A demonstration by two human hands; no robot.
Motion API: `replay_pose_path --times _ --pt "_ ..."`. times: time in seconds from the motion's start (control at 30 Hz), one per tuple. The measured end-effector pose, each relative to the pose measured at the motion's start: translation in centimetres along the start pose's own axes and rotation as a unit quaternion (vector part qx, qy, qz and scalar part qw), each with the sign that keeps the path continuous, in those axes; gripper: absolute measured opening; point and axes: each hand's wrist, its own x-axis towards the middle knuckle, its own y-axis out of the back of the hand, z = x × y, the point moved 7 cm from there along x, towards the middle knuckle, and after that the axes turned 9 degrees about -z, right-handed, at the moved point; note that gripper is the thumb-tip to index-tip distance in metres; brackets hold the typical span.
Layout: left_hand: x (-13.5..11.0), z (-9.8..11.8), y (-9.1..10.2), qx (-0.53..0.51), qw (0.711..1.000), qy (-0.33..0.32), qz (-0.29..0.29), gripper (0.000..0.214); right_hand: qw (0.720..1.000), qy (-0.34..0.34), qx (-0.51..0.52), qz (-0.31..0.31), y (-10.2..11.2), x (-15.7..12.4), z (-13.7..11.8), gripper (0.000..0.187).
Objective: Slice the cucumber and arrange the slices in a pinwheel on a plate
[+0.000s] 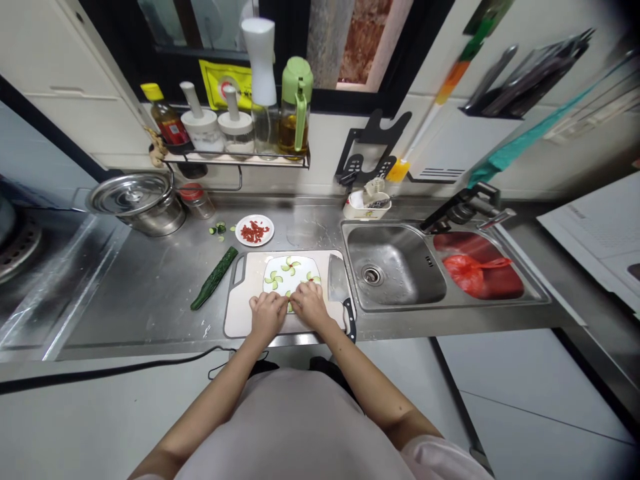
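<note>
A white plate [273, 269] lies on a pale cutting board [250, 287], with thin cucumber slices [290, 266] set on it in pinwheel shapes, some with a red bit in the middle. Over the plate's near edge, my left hand [269, 313] and my right hand [310, 305] bring their fingertips together at another group of slices. Fingers of both hands are bent and pinched, and they hide what lies between them. To the right of the plate, a kitchen knife [339, 280] with a black handle rests on the board.
Left of the board lies a cucumber [215, 279]. Behind it are cucumber scraps [219, 229] and a small plate [239, 231] of red pieces. A lidded steel pot [160, 217] stands back left. A double sink [400, 303] is at right, with a red bag [467, 275] inside.
</note>
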Motion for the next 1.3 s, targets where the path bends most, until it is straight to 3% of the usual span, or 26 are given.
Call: replay_pose_path --times 0.33,1.3 --pt "-0.18 0.3 -0.01 0.035 0.999 -0.018 -0.012 0.024 0.998 -0.046 0.052 -0.005 0.11 -0.02 0.79 0.017" --pt "-0.34 0.24 0.06 0.046 0.997 -0.031 0.047 0.019 0.998 -0.055 0.037 0.014 0.23 0.1 0.91 0.014"
